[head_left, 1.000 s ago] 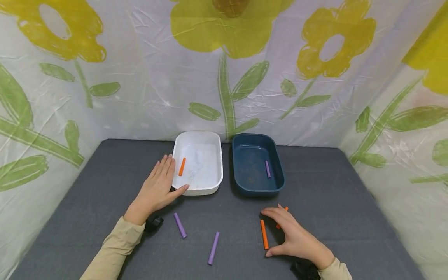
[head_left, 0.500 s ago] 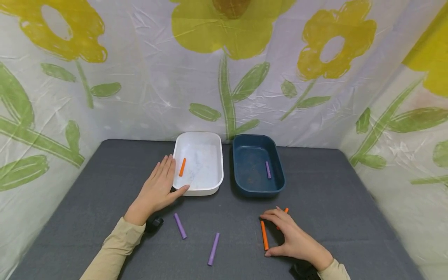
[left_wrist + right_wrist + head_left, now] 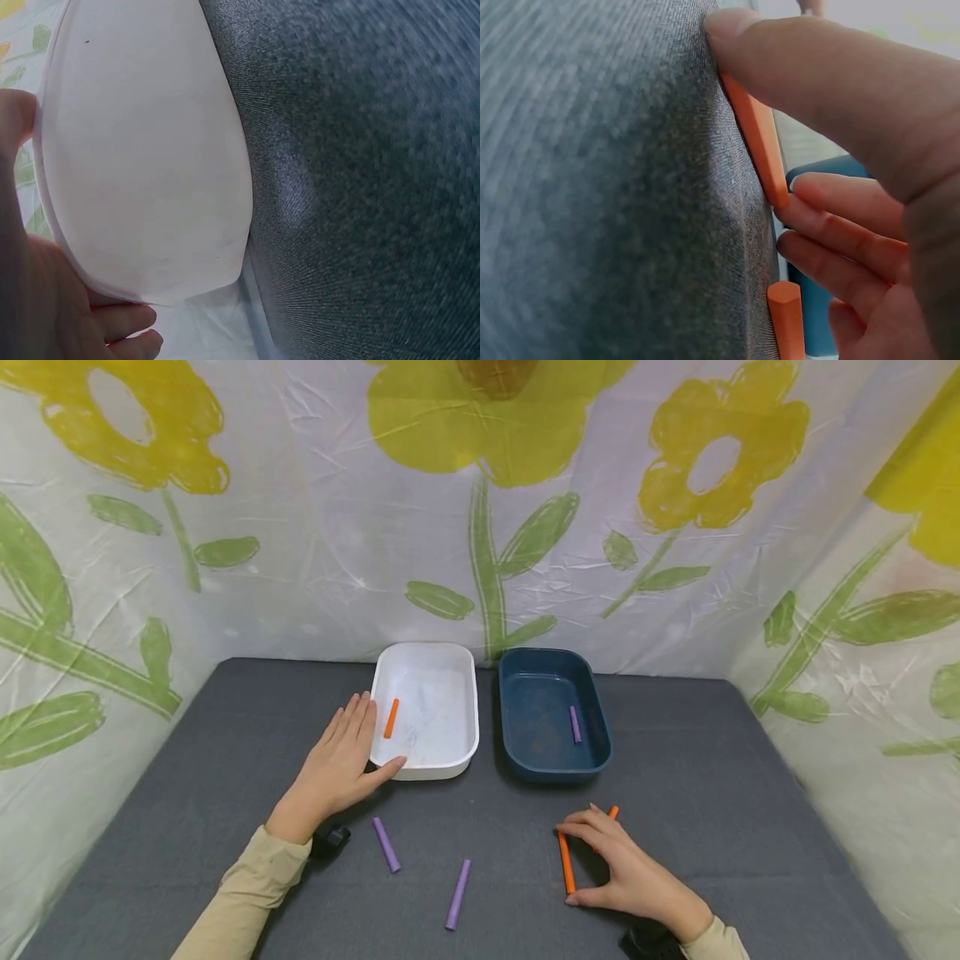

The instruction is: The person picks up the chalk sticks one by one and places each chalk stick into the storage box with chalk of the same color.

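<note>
My right hand (image 3: pixel 618 868) pinches a slim orange stick (image 3: pixel 566 864) lengthwise, thumb at its near end and fingertips at its far end. In the right wrist view this stick (image 3: pixel 757 142) lies close over the grey cloth. A second orange stick (image 3: pixel 613 812), with a six-sided end, lies just behind those fingers, partly hidden by them. My left hand (image 3: pixel 337 760) rests against the white dish (image 3: pixel 442 710), fingers straight along its left side and thumb over the near rim. Inside that dish lies another orange stick (image 3: pixel 391 718).
Right of the white dish stands a dark blue dish (image 3: pixel 536 718) holding one purple stick (image 3: pixel 575 724). Two more purple sticks, one on the left (image 3: pixel 386 845) and one nearer the middle (image 3: pixel 457 895), lie on the grey cloth (image 3: pixel 675 735). A flower-printed curtain (image 3: pixel 322 568) hangs behind.
The thumb and fingertips of my right hand have closed in onto the ends of the orange stick. My left hand and both dishes have stayed in place.
</note>
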Demonstrator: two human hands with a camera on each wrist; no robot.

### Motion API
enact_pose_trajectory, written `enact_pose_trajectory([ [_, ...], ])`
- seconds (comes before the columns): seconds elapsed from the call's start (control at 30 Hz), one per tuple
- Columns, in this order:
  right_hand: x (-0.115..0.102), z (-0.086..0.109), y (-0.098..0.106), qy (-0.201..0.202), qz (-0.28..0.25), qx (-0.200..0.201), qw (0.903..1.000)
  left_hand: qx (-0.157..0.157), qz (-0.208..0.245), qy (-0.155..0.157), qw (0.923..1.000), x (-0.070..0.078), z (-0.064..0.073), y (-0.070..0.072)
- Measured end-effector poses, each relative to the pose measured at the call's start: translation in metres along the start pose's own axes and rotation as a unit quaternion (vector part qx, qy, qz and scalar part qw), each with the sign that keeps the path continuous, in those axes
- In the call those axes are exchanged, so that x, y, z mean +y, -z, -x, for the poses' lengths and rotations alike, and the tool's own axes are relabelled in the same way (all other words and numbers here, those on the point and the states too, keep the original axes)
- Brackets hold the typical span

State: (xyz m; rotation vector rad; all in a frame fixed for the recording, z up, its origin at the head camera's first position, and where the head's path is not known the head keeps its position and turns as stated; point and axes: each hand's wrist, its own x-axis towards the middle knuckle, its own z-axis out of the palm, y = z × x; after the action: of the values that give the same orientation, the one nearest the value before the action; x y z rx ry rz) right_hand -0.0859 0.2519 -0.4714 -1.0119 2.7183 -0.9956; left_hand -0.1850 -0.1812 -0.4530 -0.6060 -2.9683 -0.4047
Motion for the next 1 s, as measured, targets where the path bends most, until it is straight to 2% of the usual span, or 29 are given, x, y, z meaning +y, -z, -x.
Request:
enact_pose_trajectory([
  [0.57,-0.002,-0.002,-0.001,0.045,-0.001,0.024,0.9987,0.006,0.006,-0.002,1.0000,0.000,0.002,-0.002],
  [1.0,-0.009,-0.014,0.011,0.051,-0.008,0.020,0.9985,0.001,0.001,0.001,1.0000,0.000,0.000,-0.001],
])
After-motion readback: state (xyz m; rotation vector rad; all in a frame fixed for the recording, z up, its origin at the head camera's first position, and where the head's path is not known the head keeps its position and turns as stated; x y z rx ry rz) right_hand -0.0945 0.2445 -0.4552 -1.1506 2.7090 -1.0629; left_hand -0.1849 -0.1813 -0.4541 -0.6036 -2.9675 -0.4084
